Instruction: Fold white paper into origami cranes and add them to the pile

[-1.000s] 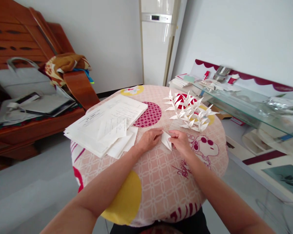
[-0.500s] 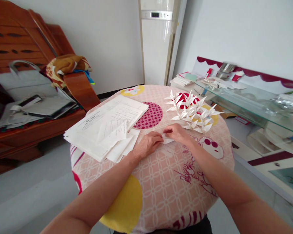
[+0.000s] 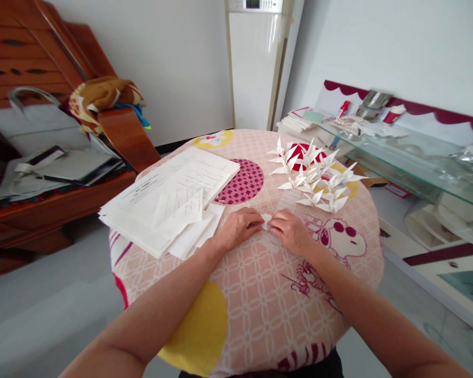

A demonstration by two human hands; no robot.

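Note:
A small folded piece of white paper (image 3: 266,218) lies between my hands near the middle of the round table. My left hand (image 3: 242,227) pinches its left side, fingers curled and pressed together. My right hand (image 3: 289,230) grips the right side the same way. Most of the paper is hidden under the fingers. Just beyond my right hand, several folded white paper cranes (image 3: 311,170) stand grouped together. To the left of my left hand rests a stack of printed paper sheets (image 3: 161,194), with smaller cut white pieces (image 3: 197,231) at its near edge.
A patterned pink cloth (image 3: 256,304) covers the table. At left stands a wooden sofa (image 3: 122,139) with a grey bag (image 3: 39,123) and a brown blanket (image 3: 106,100). A glass-topped cabinet (image 3: 413,173) is at right, a tall white air conditioner (image 3: 252,68) behind.
My right hand has drawn back toward me and turned, now pinching the paper's near right side. Less of the paper shows. The view has tilted slightly downward.

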